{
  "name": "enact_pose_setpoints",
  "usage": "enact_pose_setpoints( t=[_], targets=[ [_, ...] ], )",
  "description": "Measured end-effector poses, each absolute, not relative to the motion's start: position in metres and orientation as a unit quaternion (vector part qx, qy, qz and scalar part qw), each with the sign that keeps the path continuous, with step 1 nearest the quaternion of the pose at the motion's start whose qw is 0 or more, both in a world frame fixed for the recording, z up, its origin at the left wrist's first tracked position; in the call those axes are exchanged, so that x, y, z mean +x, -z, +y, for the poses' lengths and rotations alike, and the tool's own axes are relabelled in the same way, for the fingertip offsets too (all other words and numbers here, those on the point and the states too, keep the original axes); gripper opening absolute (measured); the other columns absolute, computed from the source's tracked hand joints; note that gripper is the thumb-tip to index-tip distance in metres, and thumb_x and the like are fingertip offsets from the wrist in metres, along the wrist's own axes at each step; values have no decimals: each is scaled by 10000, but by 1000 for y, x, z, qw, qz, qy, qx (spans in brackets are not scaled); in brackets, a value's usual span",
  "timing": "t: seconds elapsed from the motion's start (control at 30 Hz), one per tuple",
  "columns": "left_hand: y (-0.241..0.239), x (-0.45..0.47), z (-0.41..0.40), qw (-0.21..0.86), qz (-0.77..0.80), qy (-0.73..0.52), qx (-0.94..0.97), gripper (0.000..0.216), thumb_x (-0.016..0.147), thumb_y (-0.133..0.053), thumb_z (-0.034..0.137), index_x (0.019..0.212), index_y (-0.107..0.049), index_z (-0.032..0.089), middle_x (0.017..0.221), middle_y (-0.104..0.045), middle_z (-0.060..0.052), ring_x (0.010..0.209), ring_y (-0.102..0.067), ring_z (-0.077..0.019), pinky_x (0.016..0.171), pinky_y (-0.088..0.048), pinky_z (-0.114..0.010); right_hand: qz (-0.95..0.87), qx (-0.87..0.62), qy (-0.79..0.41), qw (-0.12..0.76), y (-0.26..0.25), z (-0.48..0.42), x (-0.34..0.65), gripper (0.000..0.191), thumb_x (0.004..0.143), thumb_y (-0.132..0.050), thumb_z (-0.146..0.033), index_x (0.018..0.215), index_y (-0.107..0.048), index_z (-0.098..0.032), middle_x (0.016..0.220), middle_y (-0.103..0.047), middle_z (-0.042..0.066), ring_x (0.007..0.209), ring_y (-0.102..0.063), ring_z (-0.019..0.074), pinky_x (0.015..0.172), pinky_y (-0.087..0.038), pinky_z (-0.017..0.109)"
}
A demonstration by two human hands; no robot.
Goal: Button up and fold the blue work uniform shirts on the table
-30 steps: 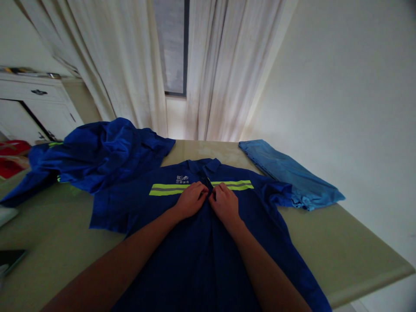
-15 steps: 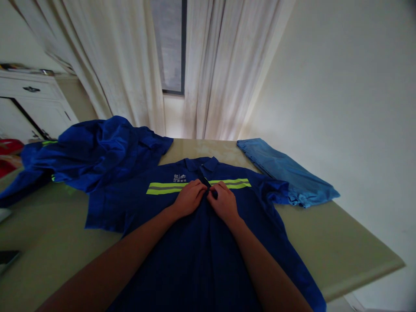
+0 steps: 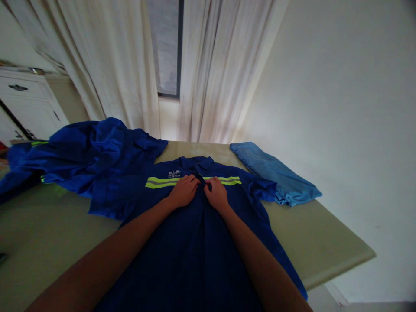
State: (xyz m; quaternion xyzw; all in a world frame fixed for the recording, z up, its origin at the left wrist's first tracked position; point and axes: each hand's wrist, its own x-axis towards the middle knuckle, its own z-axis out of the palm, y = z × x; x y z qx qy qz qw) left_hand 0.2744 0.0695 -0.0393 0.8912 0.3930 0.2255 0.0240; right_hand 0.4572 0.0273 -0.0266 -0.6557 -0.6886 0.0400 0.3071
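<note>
From where I stand, one shirt [image 3: 191, 242] lies spread on the one table [image 3: 325, 238], its front seemingly joined below the chest, where left hand [image 3: 184, 191] and right hand [image 3: 216, 193] both pinch it, the one open collar [image 3: 206, 163] apparently left undone, with one blue heap [image 3: 87, 147] far left and one folded cloth [image 3: 273, 169] far right.

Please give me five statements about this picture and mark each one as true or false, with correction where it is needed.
1. The left hand and the right hand are at the front of the blue shirt. True.
2. The yellow stripe is only on the sleeves. False: the yellow stripe runs across the chest.
3. A crumpled dark blue garment lies left of the shirt in the picture. True.
4. The light blue cloth is under the hands. False: the light blue cloth lies at the right.
5. A window shows between the pale curtains. True.
</note>
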Motion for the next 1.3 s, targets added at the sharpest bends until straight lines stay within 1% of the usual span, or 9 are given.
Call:
enact_pose_setpoints(
  t=[0.17,0.27,0.37,0.57,0.77,0.87,1.07,1.2,1.3],
  targets=[
    [38,267,114,18,463,-243,852,178,931,-539,230,1038,-673,185,1082,-644,-111,1026,-577,-285,937,-454,-425,-720,-646,27,253,2,23,434,262,935,-608,-312,1175,-623,-207,1221,-607,106,1115,-605,235,926,-474,323],
    [37,264,125,11,472,-256,843,165,916,-542,227,1009,-672,188,1061,-647,-115,1006,-585,-293,919,-461,-434,-725,-658,-19,202,2,-7,418,379,864,-699,-478,1111,-632,-199,1081,-663,109,1013,-645,274,860,-497,360],
    [35,264,123,0,474,-271,838,172,922,-534,225,1031,-663,192,1093,-644,-112,1038,-586,-287,933,-459,-424,-702,-687,-62,177,11,-27,414,267,914,-625,-396,1100,-663,-209,1058,-705,100,907,-681,252,772,-496,343],
    [20,264,79,-24,416,-306,856,202,913,-496,127,952,-680,202,1024,-669,-85,1015,-591,-255,938,-439,-413,-656,-685,-168,267,16,-13,441,201,886,-608,-216,1024,-754,-223,957,-782,34,896,-716,195,790,-489,279],
    [22,258,29,42,375,-231,897,262,965,-590,385,1158,-673,230,1112,-693,-66,1026,-605,-260,897,-414,-428,-653,-620,-253,355,19,-7,456,199,839,-575,-171,888,-760,-225,762,-755,-2,709,-690,176,658,-475,262],
    [25,256,29,76,362,-211,905,209,952,-592,319,1127,-669,233,1058,-690,-50,993,-604,-249,837,-410,-397,-650,-626,-232,363,21,-11,452,192,850,-556,-173,925,-725,-224,722,-714,-14,660,-652,168,633,-452,257],
    [28,257,37,136,367,-213,895,134,924,-578,242,1027,-660,217,855,-657,-16,813,-607,-209,750,-397,-355,-706,-626,-98,316,18,-23,443,212,923,-507,-156,997,-664,-278,940,-670,-3,788,-630,160,703,-429,253],
    [28,255,36,155,377,-232,883,72,918,-603,259,948,-651,215,831,-646,-6,800,-607,-200,741,-388,-347,-712,-616,-110,319,16,-23,443,109,885,-631,-195,977,-656,-249,996,-640,12,836,-628,169,730,-458,267],
    [27,254,36,154,371,-243,883,50,907,-619,251,930,-642,213,838,-643,-6,806,-604,-197,742,-393,-344,-712,-611,-110,327,17,-20,444,156,866,-676,-201,1016,-642,-231,1020,-639,21,873,-634,182,762,-484,288]
  ],
)
